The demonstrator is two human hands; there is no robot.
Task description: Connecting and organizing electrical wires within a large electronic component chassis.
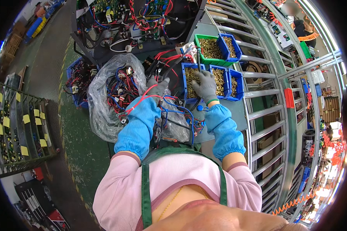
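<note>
My left hand [158,85], in a grey glove, is closed around black cable [167,71] among loose wires, with a metal ring terminal [159,71] at its fingertips. Red and blue wires [169,98] cross by its wrist. My gloved right hand [206,86] lies over a blue bin [184,82] of small brass-coloured fasteners, fingers bent. A dark rod or cable [199,57] runs down to this hand; whether it is gripped is unclear. Left of my left hand, a clear plastic bag [100,109] holds bundled wires [121,90].
At the back stands an open metal chassis [133,44] with circuit boards and wiring. A green bin [210,61] and more blue bins [236,86] sit at the right, beside a roller conveyor [262,94]. A rack of boards [21,127] stands far left. Another person [305,30] is at the far right.
</note>
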